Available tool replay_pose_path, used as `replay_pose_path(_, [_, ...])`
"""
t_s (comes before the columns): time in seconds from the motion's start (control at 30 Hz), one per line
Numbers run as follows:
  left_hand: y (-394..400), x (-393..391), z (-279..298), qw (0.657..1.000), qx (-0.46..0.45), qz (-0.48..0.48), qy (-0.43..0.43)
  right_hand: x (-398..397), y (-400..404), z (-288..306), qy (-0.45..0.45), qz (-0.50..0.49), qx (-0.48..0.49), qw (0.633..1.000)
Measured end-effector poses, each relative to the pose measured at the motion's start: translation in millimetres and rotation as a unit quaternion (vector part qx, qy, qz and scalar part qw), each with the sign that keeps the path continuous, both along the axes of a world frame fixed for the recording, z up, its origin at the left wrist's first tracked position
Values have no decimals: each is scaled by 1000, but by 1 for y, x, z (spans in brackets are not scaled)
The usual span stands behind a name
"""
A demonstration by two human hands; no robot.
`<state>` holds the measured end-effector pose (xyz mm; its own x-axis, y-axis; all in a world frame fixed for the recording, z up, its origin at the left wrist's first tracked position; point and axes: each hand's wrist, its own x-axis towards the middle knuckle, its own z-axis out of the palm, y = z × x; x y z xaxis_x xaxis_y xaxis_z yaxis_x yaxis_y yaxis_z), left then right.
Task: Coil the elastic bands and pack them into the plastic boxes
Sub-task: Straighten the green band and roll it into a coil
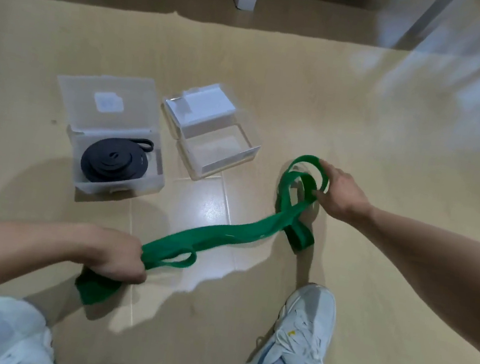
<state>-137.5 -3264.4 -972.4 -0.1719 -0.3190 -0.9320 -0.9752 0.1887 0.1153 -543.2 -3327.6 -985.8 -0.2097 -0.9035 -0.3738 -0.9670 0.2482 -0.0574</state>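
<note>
From the head camera I am looking down at a wide, flat green elastic band [225,235] that is stretching between two bare hands above a pale tiled floor [306,98]. The left hand [117,257] is closing in a fist around one end of it, with a short length hanging out below the fist and a small loop poking out beside the knuckles. The right hand [339,192] is pinching the other end, where the band is curling into a couple of loose loops around the fingers; a folded bit is touching the floor just below. Beyond the left hand, a frosted plastic box [120,146] is sitting with its lid open, and a coiled black elastic band [112,160] is lying inside it. Just beside that, a clear plastic box [215,147] is standing open, and I am seeing no band in it. Two white sneakers [297,338] are showing at the bottom edge, well apart.
</note>
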Motion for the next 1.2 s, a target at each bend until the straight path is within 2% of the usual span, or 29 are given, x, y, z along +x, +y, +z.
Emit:
replay_pose_path(0.07, [0,4,-5,993,-2,98,62,1,3,-8,-55,-51,33,997])
replay_pose_path(0.1, [-2,6,-8,983,-8,153,101,3,3,-12,-106,-107,33,988])
replay_pose_path(0.13, [-5,6,-11,967,-14,213,140,6,5,-13,-178,-205,18,962])
replay_pose_path(0.2, [-9,5,-14,924,-34,323,203,14,6,-12,-332,-429,-19,840])
replay_pose_path(0.23, [-12,4,-15,908,-46,353,223,17,7,-12,-376,-477,-16,794])
replay_pose_path(0.27, [-14,3,-14,899,-57,369,231,22,8,-11,-411,-475,4,778])
replay_pose_path(0.33, [-18,0,-13,897,-63,371,231,32,13,-8,-473,-399,49,784])
replay_pose_path(0.4, [-18,0,-14,900,-51,368,229,43,18,-4,-497,-340,43,798])
replay_pose_path(0.43, [-16,1,-16,902,-45,365,227,47,22,-5,-475,-313,27,822])
replay_pose_path(0.5, [-10,1,-21,907,-33,360,217,43,26,-14,-311,-238,-4,920])
replay_pose_path(0.53, [-8,0,-22,910,-30,357,210,40,29,-19,-222,-200,15,954])
replay_pose_path(0.57, [-5,0,-23,912,-28,355,205,38,32,-22,-159,-173,69,970])
replay_pose_path(0.63, [-2,-1,-26,910,-32,359,205,39,34,-28,-114,-156,155,969])
replay_pose_path(0.77, [-1,-5,-27,889,-78,393,220,41,29,-23,-145,-252,181,940])
replay_pose_path(0.83, [-5,-6,-25,877,-96,411,228,37,26,-22,-147,-257,214,931])
replay_pose_path(0.87, [-8,-5,-25,872,-102,418,232,37,27,-20,-129,-233,219,938])
replay_pose_path(0.93, [-13,-4,-23,869,-107,421,237,34,24,-11,4,-107,188,976])
replay_pose_path(1.0, [-15,-2,-20,873,-98,420,228,19,13,4,157,30,107,981])
replay_pose_path(1.03, [-15,-1,-20,878,-81,419,214,9,4,15,197,57,61,977])
replay_pose_path(1.13, [-12,7,-21,903,-14,397,160,-39,-24,50,270,24,-46,962])
replay_pose_path(1.2, [-8,11,-23,915,11,377,146,-74,-38,66,318,-53,-58,945])
